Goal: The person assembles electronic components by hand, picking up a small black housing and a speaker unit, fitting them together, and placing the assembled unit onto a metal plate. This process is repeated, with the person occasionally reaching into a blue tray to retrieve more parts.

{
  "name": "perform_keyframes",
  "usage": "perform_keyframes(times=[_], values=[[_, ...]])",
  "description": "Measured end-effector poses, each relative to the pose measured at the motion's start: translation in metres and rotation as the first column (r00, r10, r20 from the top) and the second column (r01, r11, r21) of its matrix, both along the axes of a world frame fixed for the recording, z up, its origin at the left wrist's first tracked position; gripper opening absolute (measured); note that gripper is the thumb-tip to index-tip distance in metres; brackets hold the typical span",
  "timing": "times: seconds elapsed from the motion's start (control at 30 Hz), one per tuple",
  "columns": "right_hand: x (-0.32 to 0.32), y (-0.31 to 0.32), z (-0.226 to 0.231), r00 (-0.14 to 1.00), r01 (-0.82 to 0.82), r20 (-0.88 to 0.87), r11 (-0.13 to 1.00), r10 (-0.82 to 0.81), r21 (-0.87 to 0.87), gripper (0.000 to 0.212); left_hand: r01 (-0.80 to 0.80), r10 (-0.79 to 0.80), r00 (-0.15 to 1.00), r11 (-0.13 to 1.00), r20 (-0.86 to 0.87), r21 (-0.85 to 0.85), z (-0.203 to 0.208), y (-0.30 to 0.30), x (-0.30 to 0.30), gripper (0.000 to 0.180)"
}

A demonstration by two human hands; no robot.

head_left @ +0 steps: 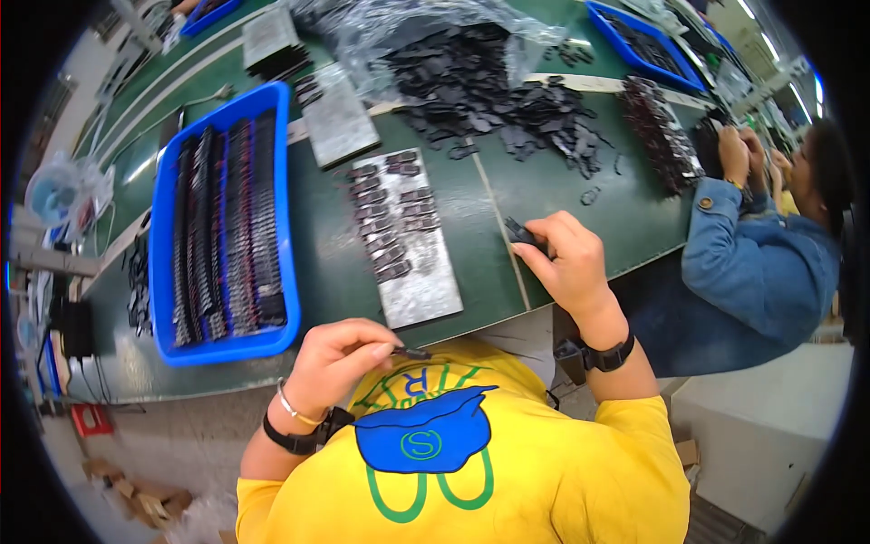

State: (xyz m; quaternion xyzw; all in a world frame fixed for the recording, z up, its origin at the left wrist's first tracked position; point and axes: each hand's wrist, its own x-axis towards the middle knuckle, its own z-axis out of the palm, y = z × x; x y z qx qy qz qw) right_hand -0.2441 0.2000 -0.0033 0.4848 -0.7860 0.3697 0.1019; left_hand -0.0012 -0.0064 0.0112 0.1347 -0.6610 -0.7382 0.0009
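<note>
Yellow shirt (pixel 544 453) up close, metal plate (pixel 417 295) partly covered with small dark parts (pixel 372 208)

Left hand (pixel 337 364) closed to a pinch, thumb against fingers on a slim black piece (pixel 413 353), held just in front of the shirt. Right hand (pixel 573 263) pinching too, thumb and fingertips on a black clip (pixel 524 238), over the table (pixel 335 263) to the right of the plate. Well apart, not joined. Cannot tell whether finished or not, being too small to make out.

Done, by the look of it: two columns of parts on the plate, the left one reaching further down than the right. Probably around midway on this plate, judging by the metal showing below both columns. Seemingly done as well: long, tight rows of dark strips (pixel 231 227) in the blue tray (pixel 227 351), left of the plate.

Left to do, apparently plenty: beyond the plate, a big loose heap of flat black pieces (pixel 453 77) beside a clear plastic bag (pixel 349 41). Farther out, a second plate (pixel 343 127) with a few parts along one edge, then a stack of plates (pixel 269 41). Off right, a co-worker's denim sleeve (pixel 752 263) near a dark reddish bundle (pixel 660 136).
</note>
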Motion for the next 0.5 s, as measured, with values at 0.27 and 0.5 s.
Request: perform_keyframes(times=[0.27, 0.5], values=[[-0.013, 0.016, -0.010, 0.993, 0.095, -0.065, 0.996, -0.094, -0.002, 0.023, -0.035, 0.035, 0.999, 0.998, 0.001, 0.059, -0.002, 0.001, 0.002, 0.011], [-0.019, 0.019, -0.012, 0.989, 0.127, -0.070, 0.992, -0.127, -0.005, 0.024, -0.057, 0.055, 0.998, 0.995, 0.027, 0.081, -0.002, 0.001, 0.000, 0.011]])
